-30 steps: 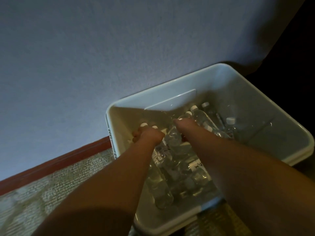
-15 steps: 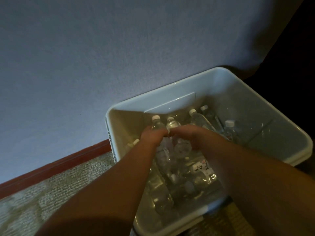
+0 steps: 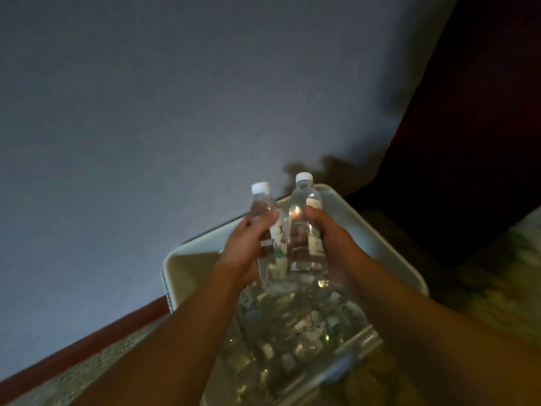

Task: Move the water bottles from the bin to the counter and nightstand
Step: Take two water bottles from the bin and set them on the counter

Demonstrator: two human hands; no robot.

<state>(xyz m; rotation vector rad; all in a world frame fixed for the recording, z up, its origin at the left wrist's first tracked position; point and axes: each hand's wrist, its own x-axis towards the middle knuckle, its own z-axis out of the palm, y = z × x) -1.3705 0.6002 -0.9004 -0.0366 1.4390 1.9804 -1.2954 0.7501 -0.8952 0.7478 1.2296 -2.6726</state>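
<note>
— What's nearest you?

— My two bare forearms, reaching forward over the bin (image 3: 389,244); below them, inside it, lies a heap of clear water bottles (image 3: 295,326), jumbled on their sides, too blurred to count; the bin's near rim is smeared as well.

— And your hands?

— Raised above that heap, side by side; my left hand (image 3: 246,247) is wrapped round the left bottle (image 3: 263,212), thumb pressed across its front; my right hand (image 3: 330,244) is clamped on the right bottle (image 3: 304,206), thumb on the label; both bottles stand nearly upright, white caps on top, their sides touching or just about, I cannot tell which; the left one leans a little away at the neck.

— Where do they sit against the bin?

— Their bases hang over the pile, clear of it; their caps show above the far rim.

— Beyond that?

— The bin stands on patterned carpet (image 3: 87,373), close to a plain grey wall (image 3: 175,112) with a reddish-brown baseboard (image 3: 87,344) along its foot; to the far right there is a dark shape I cannot make out.
</note>
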